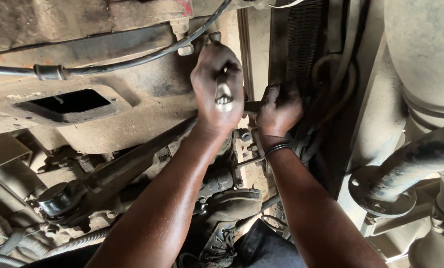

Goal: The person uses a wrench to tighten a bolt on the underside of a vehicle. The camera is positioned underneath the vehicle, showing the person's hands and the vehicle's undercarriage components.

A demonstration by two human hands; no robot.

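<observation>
Everything here hangs off the big dusty metal casting [108, 114] with the rectangular hole in it, so I'll place things from that. Off to its right, past a dark gap, a fat pale pipe [420, 59] runs down the edge of the shot, with a darker tube and round flange [381, 191] below it. Between the casting and that pipe sits a ribbed black panel [301, 44], maybe a cooler core (can't say for sure). A black hose [108, 67] with a metal clamp loops across just above the casting.

Below the casting there's a dark steering-type rod [132, 166] ending in a round joint down at the lower left.

Now the hands, both at the casting's right edge. The left hand [217, 92] is clenched around a shiny wrench [224, 94], with only its toothed-looking end poking out between the fingers. The right hand [279, 109] is just beside it, fingers curled on a dark bar [252, 106] that seems to be part of the same tool or an extension, and there's a black band on that wrist.

My read: this looks like mid-turn on a fastener up in that corner, one hand driving, the other steadying. The next bit probably calls for keeping the tool square on the head and swinging in a short arc, since room is tight.

The fastener itself is hidden behind the hands, so I can't tell its size or whether it's loosening or tightening. Bottom of frame is cut off.
</observation>
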